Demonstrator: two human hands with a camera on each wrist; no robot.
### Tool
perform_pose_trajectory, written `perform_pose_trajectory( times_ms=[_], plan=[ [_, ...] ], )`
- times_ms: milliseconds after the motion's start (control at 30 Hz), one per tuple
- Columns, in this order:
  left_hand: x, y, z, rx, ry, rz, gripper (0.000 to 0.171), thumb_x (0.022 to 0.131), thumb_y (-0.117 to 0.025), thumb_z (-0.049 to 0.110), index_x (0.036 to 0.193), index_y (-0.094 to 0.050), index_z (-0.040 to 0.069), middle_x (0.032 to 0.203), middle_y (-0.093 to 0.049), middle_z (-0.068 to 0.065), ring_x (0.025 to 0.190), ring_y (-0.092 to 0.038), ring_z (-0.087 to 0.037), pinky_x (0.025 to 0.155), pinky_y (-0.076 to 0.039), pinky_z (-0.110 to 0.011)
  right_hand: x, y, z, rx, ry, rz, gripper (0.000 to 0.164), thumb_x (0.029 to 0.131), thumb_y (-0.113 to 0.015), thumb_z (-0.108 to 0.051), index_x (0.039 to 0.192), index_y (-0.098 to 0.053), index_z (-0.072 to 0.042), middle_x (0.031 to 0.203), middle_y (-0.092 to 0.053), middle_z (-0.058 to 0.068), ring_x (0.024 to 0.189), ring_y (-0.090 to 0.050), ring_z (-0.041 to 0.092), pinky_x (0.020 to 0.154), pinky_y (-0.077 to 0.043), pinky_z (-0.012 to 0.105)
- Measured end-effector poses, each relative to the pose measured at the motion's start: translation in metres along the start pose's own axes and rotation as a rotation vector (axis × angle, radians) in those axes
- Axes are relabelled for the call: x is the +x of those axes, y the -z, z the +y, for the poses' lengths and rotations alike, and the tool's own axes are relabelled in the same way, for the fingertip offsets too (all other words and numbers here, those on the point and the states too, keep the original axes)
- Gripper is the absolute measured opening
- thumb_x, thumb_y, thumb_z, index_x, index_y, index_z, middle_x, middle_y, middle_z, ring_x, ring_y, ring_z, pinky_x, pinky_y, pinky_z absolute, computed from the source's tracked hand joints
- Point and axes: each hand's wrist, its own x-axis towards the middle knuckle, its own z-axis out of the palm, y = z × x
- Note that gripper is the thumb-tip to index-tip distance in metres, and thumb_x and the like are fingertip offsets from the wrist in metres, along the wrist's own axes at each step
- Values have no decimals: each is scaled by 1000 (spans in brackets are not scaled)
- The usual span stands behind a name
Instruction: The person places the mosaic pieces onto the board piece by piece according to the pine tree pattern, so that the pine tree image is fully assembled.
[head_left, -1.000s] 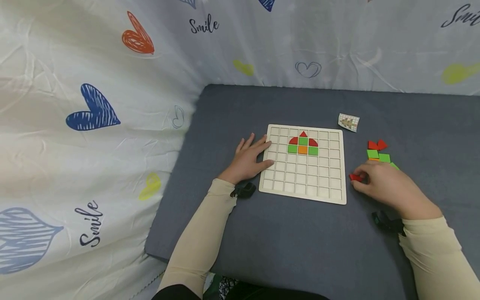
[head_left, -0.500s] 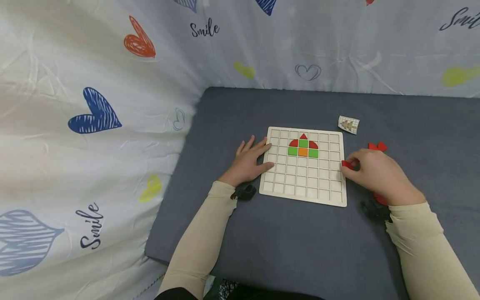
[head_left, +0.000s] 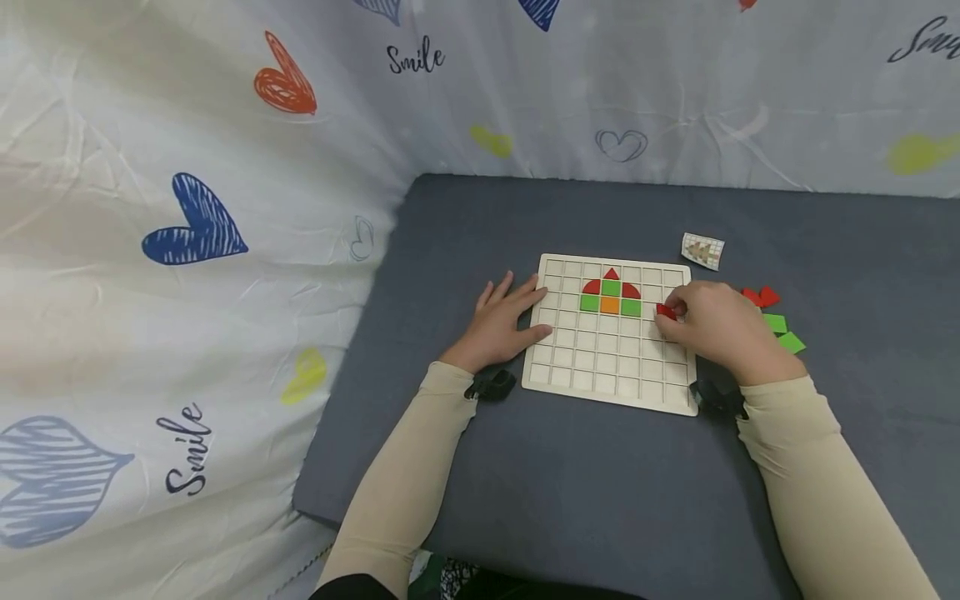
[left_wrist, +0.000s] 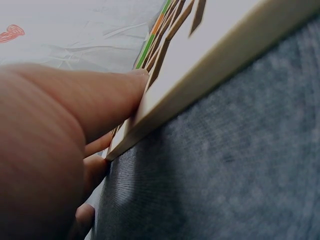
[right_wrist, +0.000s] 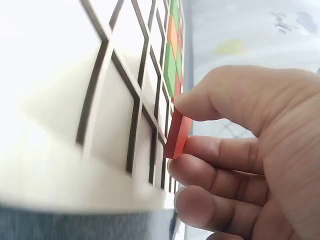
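Observation:
A pale wooden grid board [head_left: 585, 367] lies on the table. Near its far side sit a red triangle [head_left: 611, 273], two red quarter-round tiles [head_left: 631, 291], several green square tiles [head_left: 590, 302] and an orange square tile [head_left: 610, 305]. My left hand [head_left: 498, 329] rests on the board's left edge, fingers spread; in the left wrist view the thumb [left_wrist: 115, 95] presses the rim. Over the right part of the board, my right hand [head_left: 716, 325] pinches a red tile [right_wrist: 178, 134] between thumb and fingers. That tile is held tilted just above the grid; its full shape is partly hidden.
Right of the board lie loose red tiles [head_left: 767, 297] and green tiles [head_left: 791, 342], partly hidden by the right hand. A small printed card [head_left: 702, 250] lies beyond the board's far right corner. A white printed curtain [head_left: 555, 100] borders the grey table [head_left: 555, 483].
My right hand has carried the red tile leftward and away from me, from beside the board to above its right columns. The left hand has stayed on the board's edge.

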Motion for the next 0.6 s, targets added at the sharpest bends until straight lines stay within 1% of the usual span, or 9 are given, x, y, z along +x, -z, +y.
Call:
perform_pose_trajectory(
  times_ms=[67, 133, 233, 333, 600],
  plan=[
    [0, -1, 1, -6, -4, 1, 71, 105, -64, 48, 165, -37, 22, 175, -20, 3, 164, 3, -25, 131, 11, -46, 3, -2, -1, -1, 8, 2, 26, 92, -72, -24, 101, -76, 1, 79, -65, 8, 70, -55, 23, 57, -42, 35],
    [0, -1, 1, -8, -6, 2, 72, 104, -64, 48, 165, -37, 22, 175, -20, 3, 164, 3, -25, 131, 11, -47, 5, -4, -2, -1, 16, 6, 25, 92, -73, -22, 101, -77, 1, 81, -67, 9, 74, -58, 25, 60, -46, 39],
    [1, -2, 1, -6, -8, 3, 72, 104, -64, 48, 165, -37, 22, 175, -20, 3, 164, 3, -25, 131, 11, -46, 8, -6, -2, -4, 28, 0, 26, 93, -76, -21, 104, -78, 3, 88, -72, 13, 80, -63, 29, 70, -55, 47],
    [1, -2, 1, -3, -8, 4, 72, 104, -65, 48, 165, -37, 22, 175, -20, 3, 164, 3, -25, 131, 11, -46, 10, -8, -2, 1, 41, -7, 27, 94, -78, -19, 106, -77, 5, 93, -75, 18, 85, -67, 32, 78, -57, 53],
    [0, 0, 0, 1, -2, 0, 71, 105, -64, 48, 166, -37, 22, 175, -19, 3, 164, 3, -24, 131, 12, -46, 13, -8, -4, 44, 62, -18, 25, 94, -80, -16, 105, -77, 6, 91, -74, 18, 84, -66, 31, 75, -57, 52]
  ],
)
